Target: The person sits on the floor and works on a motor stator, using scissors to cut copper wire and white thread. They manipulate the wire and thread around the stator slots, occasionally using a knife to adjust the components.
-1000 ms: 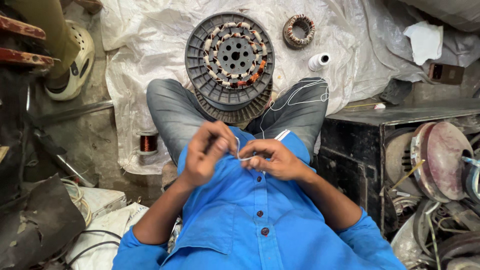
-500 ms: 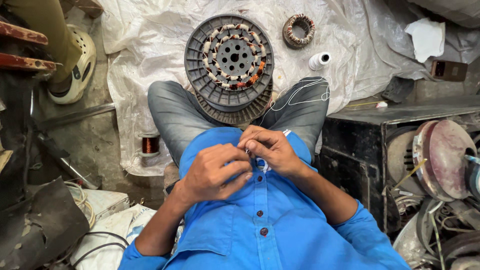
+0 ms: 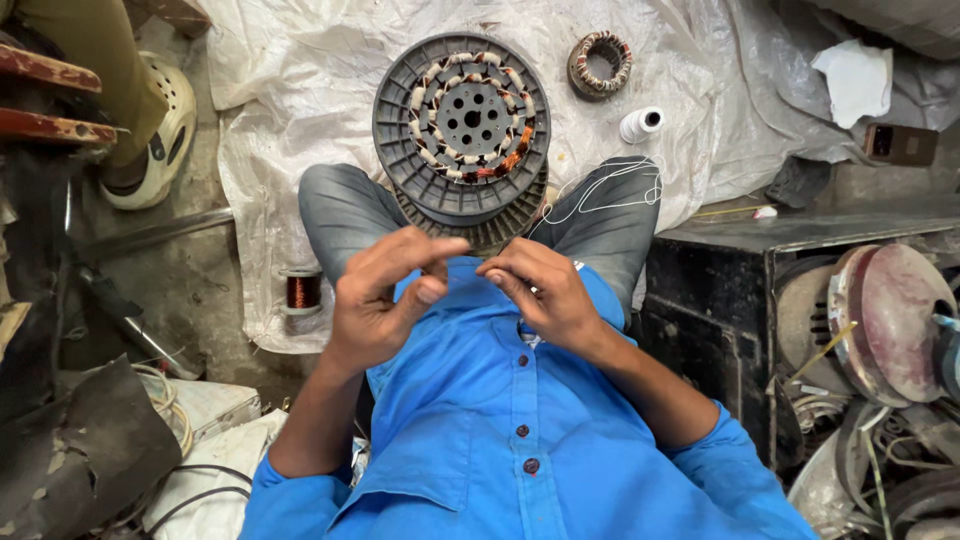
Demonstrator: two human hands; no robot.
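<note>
I count two hands raised over the blue shirt [image 3: 520, 440] at the middle of the frame. My left hand [image 3: 385, 300] is blurred, fingers half curled with the thumb near the forefinger; I cannot tell whether anything is pinched there. My right hand [image 3: 545, 290] has its fingers bent inward and close together, and I cannot make out what, if anything, they grasp.

One loop of thin white thread [image 3: 610, 185] lies across the right knee, just above the right hand, pale and slack in several loose curves. One large round stator [image 3: 462, 122] sits in the upper middle between the knees, touching them: a dark grey ribbed disc with a ring of white-wrapped coils, a few showing copper-red at the lower right, and a hub with small holes. A second toothed disc edge shows beneath it.

One small wound ring [image 3: 600, 62] lies at the upper right of the stator, and one white thread spool [image 3: 641, 123] is near it. One copper wire spool [image 3: 301, 290] stands at the left, on the white sheet [image 3: 300, 80]. One pale sandal [image 3: 160, 130] sits at the upper left.
</note>
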